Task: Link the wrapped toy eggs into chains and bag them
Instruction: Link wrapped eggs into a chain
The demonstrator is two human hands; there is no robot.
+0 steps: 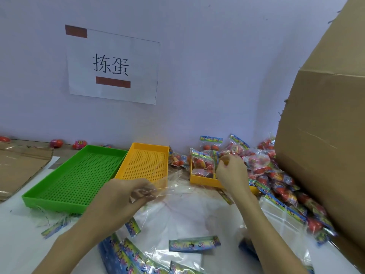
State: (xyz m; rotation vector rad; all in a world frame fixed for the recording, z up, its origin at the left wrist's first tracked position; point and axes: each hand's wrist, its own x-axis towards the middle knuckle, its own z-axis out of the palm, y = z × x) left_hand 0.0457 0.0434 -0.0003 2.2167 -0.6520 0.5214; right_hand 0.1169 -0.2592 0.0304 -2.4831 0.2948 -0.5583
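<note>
- Wrapped toy eggs [203, 163] lie in the small yellow tray [203, 181] at mid-right of the desk [17, 244]; the right hand [231, 173] reaches in there, its grip narrow, fingertips pinched on something small and yellow that I cannot identify.
- The left hand [120, 196] pinches the edge of a clear bag [158, 189], holding it up in front of the large yellow tray [145, 162].
- Done, by the look of it: a heap of filled bags [276, 178] with printed headers is piled against the cardboard box [324, 155].
- Left: eggs remain in the small tray, many unused bags [194, 243] lie flat near the desk's front edge, and a few loose eggs [80, 144] sit along the wall.
- The green tray [77, 180] and the large yellow one hold nothing.
- I judge the job well under way, not near its end.
</note>
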